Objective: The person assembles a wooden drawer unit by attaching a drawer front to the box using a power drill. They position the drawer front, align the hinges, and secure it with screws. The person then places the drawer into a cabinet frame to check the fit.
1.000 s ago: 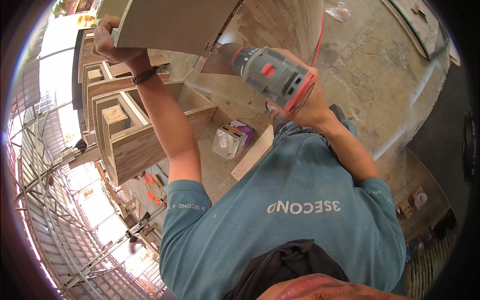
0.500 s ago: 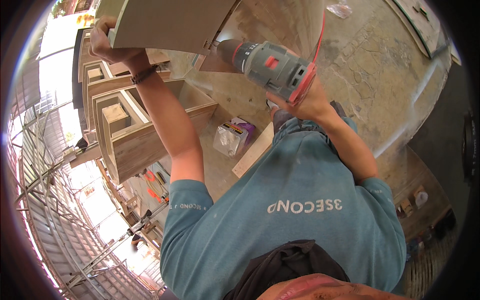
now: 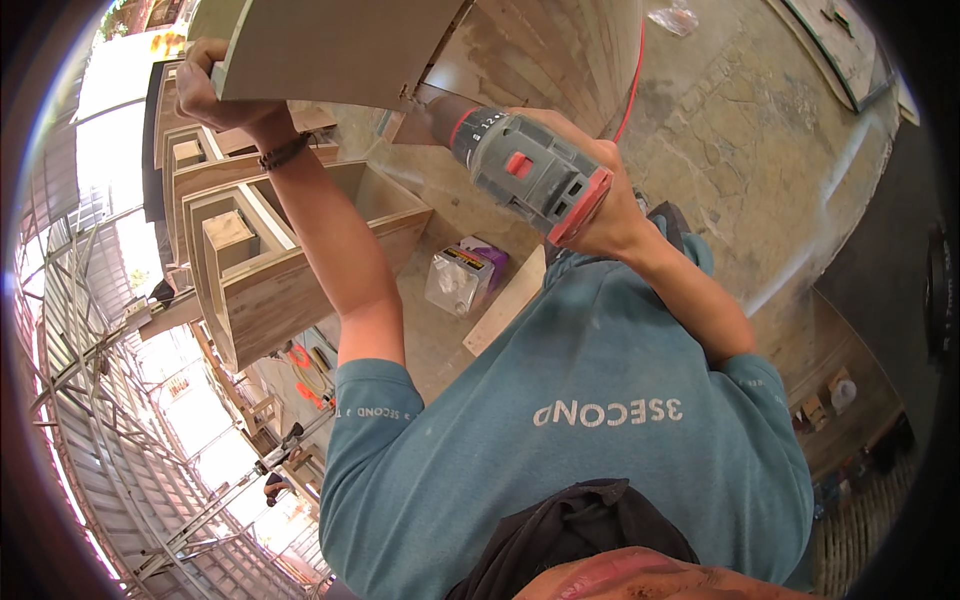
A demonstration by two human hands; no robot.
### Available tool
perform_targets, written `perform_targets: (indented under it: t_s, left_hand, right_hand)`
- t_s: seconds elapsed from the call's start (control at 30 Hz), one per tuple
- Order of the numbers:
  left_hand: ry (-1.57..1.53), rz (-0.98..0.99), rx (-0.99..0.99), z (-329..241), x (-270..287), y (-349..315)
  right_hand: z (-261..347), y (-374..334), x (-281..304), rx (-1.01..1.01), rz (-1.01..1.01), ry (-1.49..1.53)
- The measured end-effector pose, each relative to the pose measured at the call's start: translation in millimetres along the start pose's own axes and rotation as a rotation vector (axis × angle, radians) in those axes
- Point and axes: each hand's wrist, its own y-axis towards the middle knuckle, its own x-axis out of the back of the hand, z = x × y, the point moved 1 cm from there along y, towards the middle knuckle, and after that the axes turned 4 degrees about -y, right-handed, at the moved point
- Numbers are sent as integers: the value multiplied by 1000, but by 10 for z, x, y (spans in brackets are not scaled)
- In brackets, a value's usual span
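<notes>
My right hand is wrapped round the grip of a grey and red cordless drill. The drill's nose reaches the hinge side of a pale wooden door panel, close to its lower corner; the bit's tip is too small to make out. At the panel's opposite edge, my left hand grips the board, fingers curled round it. Beside the panel stands the brown wooden inside of a cabinet, where the drill meets the joint.
Unfinished wooden drawer boxes stand to the left. A plastic-wrapped box and a wooden board lie on the concrete floor. A red hose runs past the cabinet. A framed panel lies at the far right.
The drill and my right hand have shifted slightly left and nearer, and the drill's body has tilted more steeply. My left hand keeps its hold on the panel, which has moved slightly.
</notes>
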Motion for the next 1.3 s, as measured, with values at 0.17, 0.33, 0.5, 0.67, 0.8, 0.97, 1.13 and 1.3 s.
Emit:
perform_targets:
  t_s: [0.17,0.33,0.5,0.67,0.8,0.97,1.13,1.3]
  left_hand:
    - [-132,24,55,-108,1,73]
    - [-112,77,61,-115,27,127]
    - [-126,283,189,-39,123,125]
    - [-110,92,247,-104,62,22]
    - [-110,166,254,-176,104,98]
    - [-237,156,360,-418,111,519]
    - [-174,59,521,-548,80,586]
    - [-426,-1,759,-536,161,635]
  right_hand:
    - [35,-55,-41,2,5,-16]
    - [79,-55,-101,22,7,-122]
    - [124,-103,-143,11,37,-291]
    - [63,60,11,42,25,-212]
    - [95,71,78,-7,-9,-90]
    - [56,83,93,-12,11,-47]
    - [38,114,52,-27,70,-34]
    - [-2,39,294,91,145,-197]
